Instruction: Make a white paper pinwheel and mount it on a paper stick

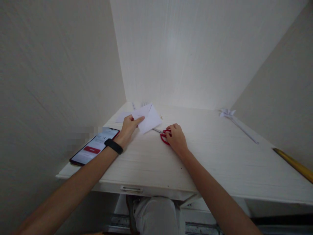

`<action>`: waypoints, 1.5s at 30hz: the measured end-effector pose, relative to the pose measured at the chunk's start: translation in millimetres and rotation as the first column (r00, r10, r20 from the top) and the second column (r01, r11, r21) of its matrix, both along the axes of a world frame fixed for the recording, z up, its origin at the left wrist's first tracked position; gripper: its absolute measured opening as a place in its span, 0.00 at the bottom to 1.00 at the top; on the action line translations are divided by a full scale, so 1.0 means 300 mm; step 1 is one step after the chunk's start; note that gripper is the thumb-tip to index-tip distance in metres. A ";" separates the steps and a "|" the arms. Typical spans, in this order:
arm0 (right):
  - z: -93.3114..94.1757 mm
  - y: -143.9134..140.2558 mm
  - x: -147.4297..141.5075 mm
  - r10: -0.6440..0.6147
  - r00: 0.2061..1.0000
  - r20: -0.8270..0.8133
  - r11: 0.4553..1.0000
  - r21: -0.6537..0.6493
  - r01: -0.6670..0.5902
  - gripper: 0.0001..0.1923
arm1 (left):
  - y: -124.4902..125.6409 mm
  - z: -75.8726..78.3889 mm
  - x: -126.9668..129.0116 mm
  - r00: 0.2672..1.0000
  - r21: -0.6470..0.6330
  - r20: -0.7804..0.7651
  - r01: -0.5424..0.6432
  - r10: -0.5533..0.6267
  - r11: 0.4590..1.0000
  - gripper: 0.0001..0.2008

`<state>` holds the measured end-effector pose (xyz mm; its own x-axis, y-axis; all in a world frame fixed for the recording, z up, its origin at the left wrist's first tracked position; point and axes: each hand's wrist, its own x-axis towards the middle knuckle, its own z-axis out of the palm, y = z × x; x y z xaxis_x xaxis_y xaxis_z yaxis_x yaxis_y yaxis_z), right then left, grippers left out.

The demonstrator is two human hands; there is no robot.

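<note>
Paper (149,118) at center frame is pinched by the left hand (128,129), scissors (165,135) gripped by the right hand (176,138), so fingers could easily get nicked.

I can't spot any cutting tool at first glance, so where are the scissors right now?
The red-handled scissors lie on the white desk near the middle, under the right hand, just right of the folded paper held by the left hand.
</note>
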<state>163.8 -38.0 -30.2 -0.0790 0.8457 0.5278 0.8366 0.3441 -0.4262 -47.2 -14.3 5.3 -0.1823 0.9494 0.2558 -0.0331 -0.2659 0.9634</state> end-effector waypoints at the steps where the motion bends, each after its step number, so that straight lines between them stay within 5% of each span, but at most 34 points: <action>1: 0.000 -0.002 -0.001 -0.013 1.000 0.013 1.000 0.007 0.013 0.08 | 0.000 -0.001 0.000 1.000 -0.002 0.004 -0.010 0.010 1.000 0.22; 24: 0.016 -0.010 -0.011 -0.009 1.000 0.012 0.981 -0.193 0.012 0.10 | 0.004 0.001 0.012 0.984 0.132 0.147 -0.120 0.100 0.984 0.19; 29: 0.020 -0.015 -0.011 -0.032 0.990 -0.134 0.984 -0.177 0.007 0.12 | -0.001 0.009 0.016 0.984 0.152 0.159 -0.105 0.081 0.983 0.18; 32: 0.035 -0.007 -0.015 -0.059 0.877 -0.477 0.953 -0.287 -0.092 0.15 | -0.002 0.010 0.016 0.979 0.154 0.181 -0.119 0.091 0.981 0.18; 35: 0.053 0.000 -0.017 -0.083 0.536 -0.840 0.888 -0.307 -0.342 0.18 | -0.001 0.007 0.014 0.976 0.150 0.195 -0.123 0.093 0.981 0.18; 38: 0.071 -0.004 -0.017 -0.040 0.282 -0.959 0.871 -0.171 -0.460 0.20 | 0.001 0.006 0.013 0.974 0.150 0.206 -0.128 0.095 0.980 0.18; 41: 0.084 -0.020 -0.028 -0.007 0.268 -0.963 0.825 -0.157 -0.542 0.21 | 0.001 0.009 0.014 0.969 0.156 0.228 -0.131 0.094 0.979 0.18; 45: 0.085 -0.052 -0.062 0.070 0.405 -0.912 0.745 -0.222 -0.629 0.20 | -0.005 0.016 0.017 0.966 0.150 0.248 -0.118 0.078 0.982 0.17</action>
<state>145.2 -53.6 -4.7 -0.2143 0.9745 0.0666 -0.1606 0.0321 -0.9865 -41.9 -15.8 10.2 -0.3472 0.8732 0.3421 -0.2240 -0.4314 0.8739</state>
